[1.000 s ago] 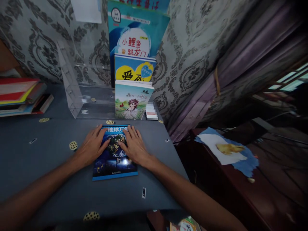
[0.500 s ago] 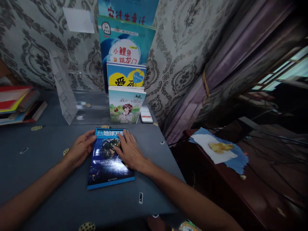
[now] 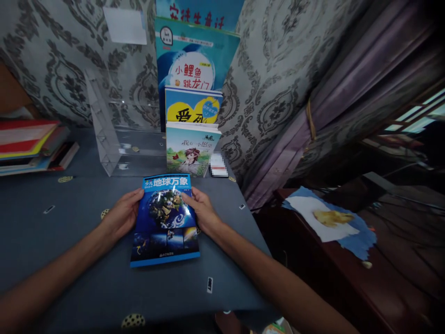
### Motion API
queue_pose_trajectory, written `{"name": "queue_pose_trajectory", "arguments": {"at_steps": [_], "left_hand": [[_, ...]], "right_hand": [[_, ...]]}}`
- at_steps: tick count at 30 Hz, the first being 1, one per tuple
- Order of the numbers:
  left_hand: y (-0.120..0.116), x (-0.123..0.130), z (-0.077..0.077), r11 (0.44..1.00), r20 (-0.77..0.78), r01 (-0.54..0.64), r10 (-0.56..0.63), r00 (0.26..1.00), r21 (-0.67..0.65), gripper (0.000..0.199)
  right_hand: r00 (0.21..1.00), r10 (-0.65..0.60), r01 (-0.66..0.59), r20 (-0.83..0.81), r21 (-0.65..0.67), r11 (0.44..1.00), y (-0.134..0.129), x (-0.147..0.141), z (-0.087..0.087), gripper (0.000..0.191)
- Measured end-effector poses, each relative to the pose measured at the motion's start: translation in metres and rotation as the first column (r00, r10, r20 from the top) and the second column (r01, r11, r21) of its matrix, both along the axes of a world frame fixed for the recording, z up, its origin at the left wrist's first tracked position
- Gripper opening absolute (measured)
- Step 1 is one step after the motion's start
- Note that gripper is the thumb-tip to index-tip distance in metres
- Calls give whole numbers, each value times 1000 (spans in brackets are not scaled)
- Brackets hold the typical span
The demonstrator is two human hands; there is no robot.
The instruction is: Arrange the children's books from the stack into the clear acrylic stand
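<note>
A blue book (image 3: 167, 222) with a globe on its cover is held between my two hands, its top edge tilted up a little from the table. My left hand (image 3: 124, 211) grips its left edge, thumb near the upper corner. On the right edge, my right hand (image 3: 203, 208) has its thumb over the cover and its fingers hidden behind. Just beyond stands a clear acrylic rack (image 3: 104, 134). Its right side bears a green-and-white book (image 3: 193, 150), a blue-and-yellow book (image 3: 194, 106) and a teal book (image 3: 198, 51), stepped upward, with another blue book (image 3: 201, 11) at the top.
Several stacked books and folders (image 3: 31, 144) lie at the table's far left. A small white-and-red item (image 3: 219, 168), partly blurred out, sits beside the rack. The grey table (image 3: 86, 278) ends at the right, near a dark red surface (image 3: 313, 260) with a blue cloth (image 3: 365, 241).
My right hand has moved off the front of the cover to grip the book's right edge. The book's top is now raised slightly, and the view has shifted a little.
</note>
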State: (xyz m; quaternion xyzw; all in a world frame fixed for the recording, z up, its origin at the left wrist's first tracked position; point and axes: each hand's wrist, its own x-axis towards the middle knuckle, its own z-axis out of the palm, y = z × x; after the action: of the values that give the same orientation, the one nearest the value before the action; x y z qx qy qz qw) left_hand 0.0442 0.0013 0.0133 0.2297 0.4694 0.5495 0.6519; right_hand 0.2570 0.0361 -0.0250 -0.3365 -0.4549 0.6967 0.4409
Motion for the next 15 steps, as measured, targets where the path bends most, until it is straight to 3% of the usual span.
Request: {"name": "queue_pose_trajectory", "arguments": {"at_steps": [3,9,15], "left_hand": [[-1,2,5,1000,-6,-10,10,1000,-7,10],[-1,6,10,999,-16,-39,39,999,-20,13],[5,-1,10,986,-40,-168,168,985,-18,15]], "right_hand": [[993,18,-29,-117,-92,995,-1,0,9,57],[991,42,-62,-130,-156,986,-4,3,18,52],[969,194,-221,-151,-191,956,-8,4,21,50]]}}
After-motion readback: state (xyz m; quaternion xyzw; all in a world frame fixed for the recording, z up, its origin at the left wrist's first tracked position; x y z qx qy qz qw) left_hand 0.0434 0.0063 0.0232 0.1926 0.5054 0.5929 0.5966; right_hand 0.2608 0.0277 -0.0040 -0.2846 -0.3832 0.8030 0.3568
